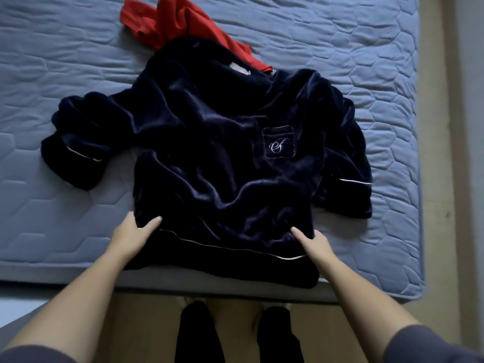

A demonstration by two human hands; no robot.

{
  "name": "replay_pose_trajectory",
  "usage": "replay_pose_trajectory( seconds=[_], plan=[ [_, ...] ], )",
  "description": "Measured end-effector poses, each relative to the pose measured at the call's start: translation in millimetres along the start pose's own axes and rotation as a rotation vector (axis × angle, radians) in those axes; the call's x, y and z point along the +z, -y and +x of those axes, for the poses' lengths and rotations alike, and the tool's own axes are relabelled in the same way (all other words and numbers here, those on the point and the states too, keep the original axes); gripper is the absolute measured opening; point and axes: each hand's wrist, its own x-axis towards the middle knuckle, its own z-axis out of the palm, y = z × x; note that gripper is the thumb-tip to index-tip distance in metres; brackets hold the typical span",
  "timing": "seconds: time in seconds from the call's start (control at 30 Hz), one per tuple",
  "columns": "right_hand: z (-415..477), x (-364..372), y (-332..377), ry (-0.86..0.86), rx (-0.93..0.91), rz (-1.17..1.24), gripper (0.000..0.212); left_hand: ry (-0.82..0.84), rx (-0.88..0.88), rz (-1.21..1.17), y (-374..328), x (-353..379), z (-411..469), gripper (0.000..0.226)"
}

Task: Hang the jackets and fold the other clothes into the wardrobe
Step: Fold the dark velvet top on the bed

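- The navy plush top (209, 142), centre of the frame, looks soft, limp and thick.
- At the hem corners, left hand (132, 231) and right hand (315, 243) each have a pinching grip.

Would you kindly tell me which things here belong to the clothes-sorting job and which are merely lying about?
Belongs to the job:
navy velvet top, spread out flat
left hand and right hand, each gripping its hem
red garment, crumpled behind the top, not yet folded

Merely there:
blue quilted mattress, serving as the work surface
floor strip at the right
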Motion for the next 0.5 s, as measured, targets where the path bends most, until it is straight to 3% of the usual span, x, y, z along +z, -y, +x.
replay_pose_trajectory(
  seconds=[0.07,0.2,0.37,0.5],
  plan=[
    [-13,-15,-8,0.008,-0.009,-0.011,0.036,-0.002,-0.023,-0.004,9,-10,-13,0.056],
    [-36,-45,-28,-0.058,0.195,-0.312,0.068,0.060,-0.144,0.268,41,-26,-36,0.052],
    [-61,-47,11,0.009,0.154,-0.558,0.067,0.088,-0.219,0.341,23,-35,-55,0.049],
    [-66,-31,69,0.063,-0.003,-0.678,0.057,0.094,-0.163,0.308,-3,-49,-46,0.053]
  ],
)
